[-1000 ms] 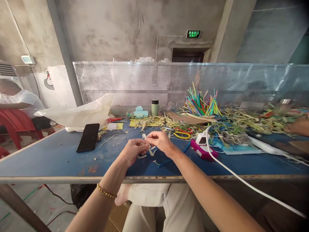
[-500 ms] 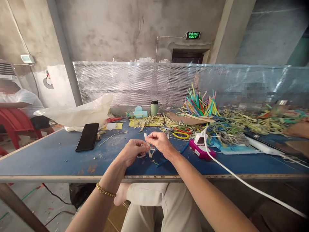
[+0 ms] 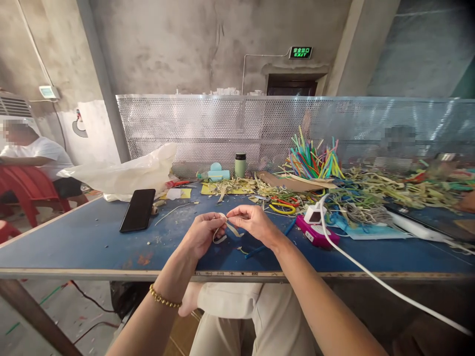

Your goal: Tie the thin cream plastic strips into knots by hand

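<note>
Over the blue table, my left hand (image 3: 202,231) pinches a thin pale strip (image 3: 234,230), folded or looped, with loose ends hanging below the fingers. My right hand (image 3: 253,223) comes in from the other side, thumb and forefinger closed at the strip's upper part. The fingertips of both hands nearly meet, and they hide where the strip crosses itself. Just beneath my right wrist lies a blue stick-like piece (image 3: 256,251), with a small pale scrap (image 3: 243,250) beside it.
A black phone (image 3: 138,210) lies left of my hands. On the right stands a magenta power block (image 3: 315,232) with a white plug and cable. Behind are strip scraps (image 3: 393,190), a bundle of coloured strips (image 3: 313,158), a green bottle (image 3: 240,165) and a plastic bag (image 3: 126,173).
My right hand's fingertips have dropped slightly; the upright pale end above them no longer shows. The strip now hangs in a clearer loop. The whole view has shifted slightly.
</note>
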`<state>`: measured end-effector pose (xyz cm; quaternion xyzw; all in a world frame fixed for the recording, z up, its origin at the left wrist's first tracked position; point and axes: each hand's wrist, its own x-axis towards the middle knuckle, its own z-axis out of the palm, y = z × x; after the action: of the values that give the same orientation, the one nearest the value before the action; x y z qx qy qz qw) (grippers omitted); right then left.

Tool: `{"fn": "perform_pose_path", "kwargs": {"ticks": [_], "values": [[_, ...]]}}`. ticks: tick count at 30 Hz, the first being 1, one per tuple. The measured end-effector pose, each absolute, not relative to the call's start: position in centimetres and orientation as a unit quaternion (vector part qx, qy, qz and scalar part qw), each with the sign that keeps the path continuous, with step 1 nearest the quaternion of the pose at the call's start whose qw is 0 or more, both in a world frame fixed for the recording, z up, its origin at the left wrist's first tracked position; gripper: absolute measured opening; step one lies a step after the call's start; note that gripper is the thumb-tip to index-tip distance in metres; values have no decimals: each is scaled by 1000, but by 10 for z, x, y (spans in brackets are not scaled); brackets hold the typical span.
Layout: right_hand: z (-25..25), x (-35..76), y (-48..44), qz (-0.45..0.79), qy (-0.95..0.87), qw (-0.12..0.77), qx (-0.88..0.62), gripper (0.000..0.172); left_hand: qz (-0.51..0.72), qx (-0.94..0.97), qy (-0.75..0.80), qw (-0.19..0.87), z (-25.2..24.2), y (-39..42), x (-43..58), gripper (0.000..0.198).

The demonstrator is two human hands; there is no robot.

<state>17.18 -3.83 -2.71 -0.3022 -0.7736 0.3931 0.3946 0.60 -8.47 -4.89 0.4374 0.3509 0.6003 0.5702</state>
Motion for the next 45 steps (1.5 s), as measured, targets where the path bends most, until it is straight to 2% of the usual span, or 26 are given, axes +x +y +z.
{"fn": "perform_pose_path", "kwargs": {"ticks": [8,17,28,35,38,41,45], "values": [[-28,173,-39,356,-792,381,-317,18,588,461,350,565,-48,-89,8,24],[-29,174,-38,282,-827,380,-304,18,579,436,351,593,-47,-89,8,21],[-27,172,-37,218,-818,443,-294,13,564,435,319,625,-49,-91,6,26],[-28,170,-43,-32,-774,555,-303,14,640,370,303,602,-47,-85,6,21],[-30,167,-47,-8,-806,520,-283,21,663,341,285,602,-46,-81,7,19],[-31,162,-49,66,-831,474,-284,20,656,336,270,620,-48,-79,6,18],[-31,160,-49,156,-831,456,-279,19,646,339,265,631,-51,-78,6,17]]}}
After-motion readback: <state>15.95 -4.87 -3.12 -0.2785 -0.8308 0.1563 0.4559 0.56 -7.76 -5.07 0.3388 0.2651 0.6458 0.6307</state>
